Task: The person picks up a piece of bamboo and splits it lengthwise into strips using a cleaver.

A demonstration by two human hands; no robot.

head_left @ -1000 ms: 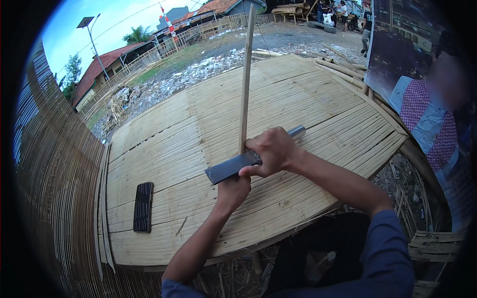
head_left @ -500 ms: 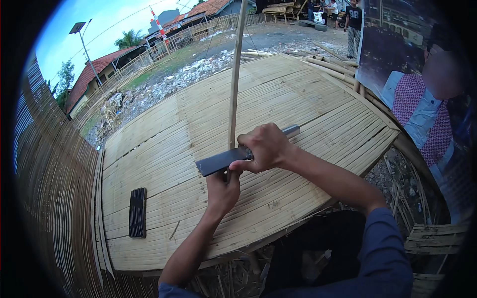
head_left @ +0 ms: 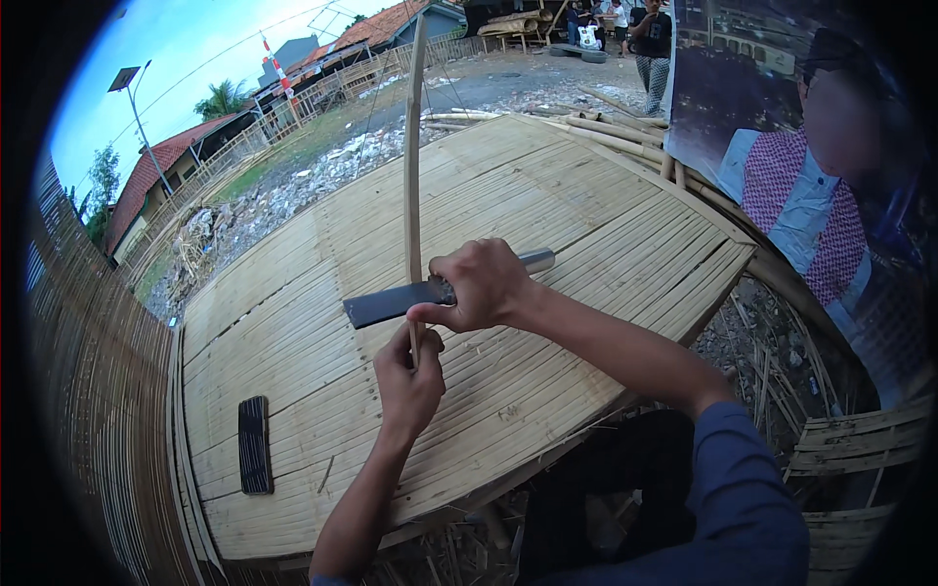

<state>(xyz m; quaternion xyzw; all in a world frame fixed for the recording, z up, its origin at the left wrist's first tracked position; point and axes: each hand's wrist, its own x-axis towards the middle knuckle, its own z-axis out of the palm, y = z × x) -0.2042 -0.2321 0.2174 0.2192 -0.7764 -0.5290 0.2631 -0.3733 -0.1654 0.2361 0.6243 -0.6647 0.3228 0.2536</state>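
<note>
A long bamboo strip (head_left: 414,146) stands nearly upright over the table. My left hand (head_left: 408,386) is closed around its lower end. Across the strip, just above those fingers, lies the flat dark blade of a wide knife (head_left: 379,306). My right hand (head_left: 486,285) is wrapped around this knife where blade and handle meet, its thumb reaching toward the strip. The silver end of the handle sticks out to the right behind that hand. How deep the blade's edge touches the strip cannot be made out.
The slatted bamboo table (head_left: 283,342) carries a dark phone (head_left: 254,444) at its near left. A woven bamboo screen (head_left: 93,391) borders the left side. Bamboo poles (head_left: 625,146) lie beyond the far right edge, near a printed banner (head_left: 723,88). People stand farther back.
The view has shifted, so the table and phone sit lower and farther left in it. Between the blade and my left hand the gap has widened, and more of the strip's lower end shows.
</note>
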